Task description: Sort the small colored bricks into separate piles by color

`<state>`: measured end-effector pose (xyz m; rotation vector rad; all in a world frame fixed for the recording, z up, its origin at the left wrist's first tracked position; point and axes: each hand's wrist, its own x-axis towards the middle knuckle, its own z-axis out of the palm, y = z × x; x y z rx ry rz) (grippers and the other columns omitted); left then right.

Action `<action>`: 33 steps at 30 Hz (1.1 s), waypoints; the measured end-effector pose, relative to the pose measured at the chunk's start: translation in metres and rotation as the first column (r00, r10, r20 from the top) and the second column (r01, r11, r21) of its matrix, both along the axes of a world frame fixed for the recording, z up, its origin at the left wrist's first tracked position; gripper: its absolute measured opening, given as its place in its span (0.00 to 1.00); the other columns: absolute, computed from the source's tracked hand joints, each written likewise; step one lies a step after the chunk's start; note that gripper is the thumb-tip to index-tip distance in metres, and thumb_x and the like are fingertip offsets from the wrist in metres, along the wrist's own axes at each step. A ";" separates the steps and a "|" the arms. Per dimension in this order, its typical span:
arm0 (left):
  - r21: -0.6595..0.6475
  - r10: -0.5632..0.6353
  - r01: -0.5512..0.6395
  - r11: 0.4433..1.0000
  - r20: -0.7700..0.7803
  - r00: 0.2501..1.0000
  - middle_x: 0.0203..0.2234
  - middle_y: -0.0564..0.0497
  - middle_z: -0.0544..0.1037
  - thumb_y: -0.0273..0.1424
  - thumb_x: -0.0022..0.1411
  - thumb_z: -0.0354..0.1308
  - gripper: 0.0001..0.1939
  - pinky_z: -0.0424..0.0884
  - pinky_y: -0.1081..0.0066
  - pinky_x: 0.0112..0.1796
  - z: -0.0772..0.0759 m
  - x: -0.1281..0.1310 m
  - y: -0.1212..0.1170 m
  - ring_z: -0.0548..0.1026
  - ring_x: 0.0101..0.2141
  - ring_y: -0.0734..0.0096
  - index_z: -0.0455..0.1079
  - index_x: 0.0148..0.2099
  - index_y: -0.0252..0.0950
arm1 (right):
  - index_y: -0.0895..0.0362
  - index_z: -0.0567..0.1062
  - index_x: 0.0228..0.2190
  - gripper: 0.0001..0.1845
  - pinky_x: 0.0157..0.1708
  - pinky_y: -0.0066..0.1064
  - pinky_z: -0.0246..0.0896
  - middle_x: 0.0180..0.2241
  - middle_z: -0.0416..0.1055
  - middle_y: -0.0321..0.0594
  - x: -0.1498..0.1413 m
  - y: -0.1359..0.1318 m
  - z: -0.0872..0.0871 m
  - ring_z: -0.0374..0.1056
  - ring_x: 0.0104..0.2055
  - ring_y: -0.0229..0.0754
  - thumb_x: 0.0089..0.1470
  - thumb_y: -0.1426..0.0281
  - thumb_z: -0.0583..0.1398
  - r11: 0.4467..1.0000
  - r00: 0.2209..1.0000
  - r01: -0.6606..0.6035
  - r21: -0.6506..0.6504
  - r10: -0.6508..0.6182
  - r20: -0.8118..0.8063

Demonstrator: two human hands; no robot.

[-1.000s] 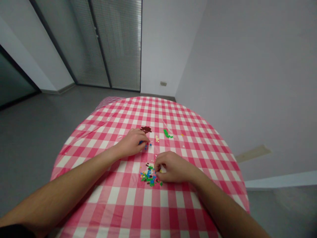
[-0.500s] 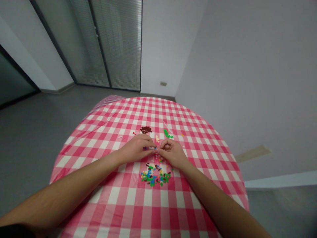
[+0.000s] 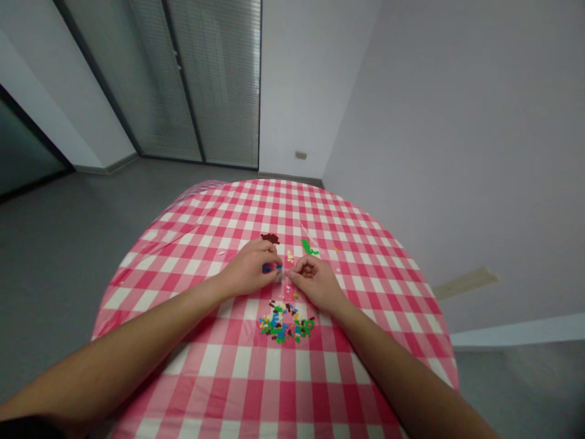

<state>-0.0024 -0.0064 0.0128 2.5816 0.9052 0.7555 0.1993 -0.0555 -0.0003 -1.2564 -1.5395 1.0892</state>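
Note:
My left hand point(image 3: 251, 266) rests over the middle of the table. Its thumb and forefinger close around small blue plastic pieces point(image 3: 272, 268); some of the blue shows behind the fingertips, partly hidden. Close by on the right, the thumb and forefinger of my right hand point(image 3: 317, 280) are pinched together, and whatever is between them is too small to make out. Just below both hands lies a mixed pile of tiny green, blue, brown, yellow and white pieces point(image 3: 287, 323). A few cream pieces point(image 3: 290, 256) sit beyond the fingertips.
A brown heap of pieces point(image 3: 270, 238) lies behind my left hand, and a green group point(image 3: 309, 247) behind my right. A red-and-white checked cloth point(image 3: 274, 390) covers the round table. Past it are a glass partition point(image 3: 219, 91) and walls.
My left hand has drawn slightly left and away from my right hand, and a gap now shows between their fingertips. The right hand has hardly moved.

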 end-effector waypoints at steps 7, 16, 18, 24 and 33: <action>0.002 0.032 -0.032 0.999 -0.136 0.990 0.45 0.48 0.72 0.28 0.57 0.59 0.08 0.63 0.55 0.50 -0.012 -0.003 0.005 0.67 0.48 0.56 0.79 0.38 0.42 | 0.54 0.67 0.26 0.07 0.21 0.27 0.51 0.19 0.60 0.30 0.012 0.002 0.005 0.56 0.21 0.34 0.50 0.67 0.61 0.987 0.970 0.064 0.149 -0.097 0.225; 0.006 0.071 -0.071 0.997 -0.161 0.984 0.49 0.46 0.71 0.32 0.63 0.57 0.12 0.62 0.53 0.51 -0.013 0.000 0.003 0.66 0.50 0.53 0.79 0.46 0.45 | 0.55 0.69 0.25 0.06 0.24 0.28 0.54 0.22 0.65 0.33 0.017 0.004 0.006 0.58 0.22 0.35 0.51 0.69 0.61 0.977 0.952 0.081 0.199 -0.135 0.275; 0.017 0.085 -0.083 0.996 -0.164 0.983 0.47 0.46 0.72 0.35 0.65 0.57 0.10 0.62 0.53 0.50 -0.014 0.001 0.004 0.66 0.50 0.53 0.80 0.44 0.45 | 0.56 0.73 0.27 0.03 0.27 0.29 0.57 0.25 0.70 0.36 0.019 0.004 0.007 0.62 0.25 0.36 0.51 0.70 0.61 0.978 0.941 0.035 0.205 -0.101 0.322; 0.024 0.123 -0.121 0.992 -0.167 0.978 0.46 0.48 0.74 0.35 0.64 0.59 0.08 0.61 0.55 0.48 -0.014 -0.001 0.006 0.66 0.47 0.55 0.81 0.38 0.45 | 0.56 0.81 0.33 0.07 0.33 0.31 0.63 0.32 0.78 0.40 0.024 0.004 0.012 0.70 0.32 0.39 0.52 0.74 0.61 0.966 0.859 -0.223 0.132 0.131 0.496; 0.009 0.129 -0.129 0.992 -0.129 0.983 0.42 0.48 0.76 0.36 0.65 0.58 0.10 0.61 0.59 0.46 -0.010 -0.004 0.007 0.67 0.43 0.59 0.81 0.40 0.44 | 0.56 0.82 0.30 0.08 0.30 0.27 0.61 0.29 0.79 0.39 0.036 0.004 0.019 0.70 0.30 0.37 0.52 0.75 0.61 0.914 0.735 -0.406 0.007 0.322 0.597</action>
